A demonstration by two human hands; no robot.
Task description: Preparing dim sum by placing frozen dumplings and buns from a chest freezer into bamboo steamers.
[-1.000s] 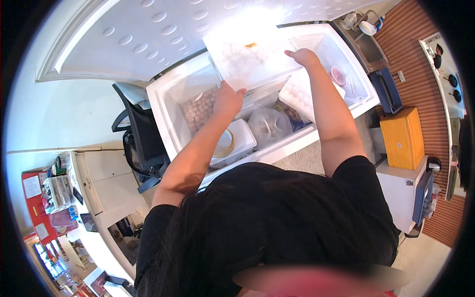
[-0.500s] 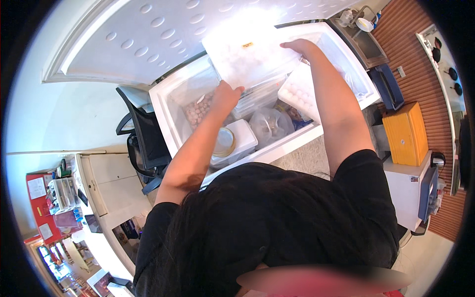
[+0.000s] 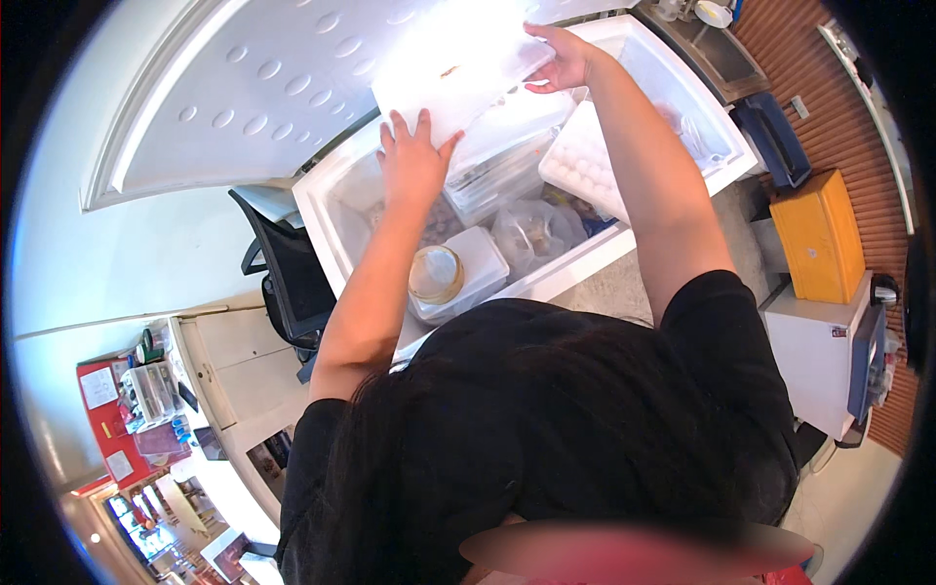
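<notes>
A pale, flat plastic box point(image 3: 458, 93), washed out by glare, is raised and tilted at the back of the open chest freezer point(image 3: 575, 278). My right hand point(image 3: 565, 63) grips its right end, fingers and thumb on either side of the edge. My left hand point(image 3: 414, 161) has its fingers spread against the box's near left corner. Below the box, inside the freezer, lie stacked clear flat boxes point(image 3: 497, 175). To their right sits a white tray of round pale balls point(image 3: 585, 171), partly behind my right forearm.
The freezer also holds a knotted clear bag point(image 3: 536, 234), a round tub with a yellowish rim point(image 3: 436, 273) and a white-lidded box point(image 3: 478, 258). The raised freezer lid point(image 3: 283, 88) stands behind. A black chair point(image 3: 278, 263) is at left, a yellow box point(image 3: 819, 239) at right.
The pale box has moved farther back and up to the left with both hands. My left hand's fingers have spread out, and the stacked boxes beneath show more.
</notes>
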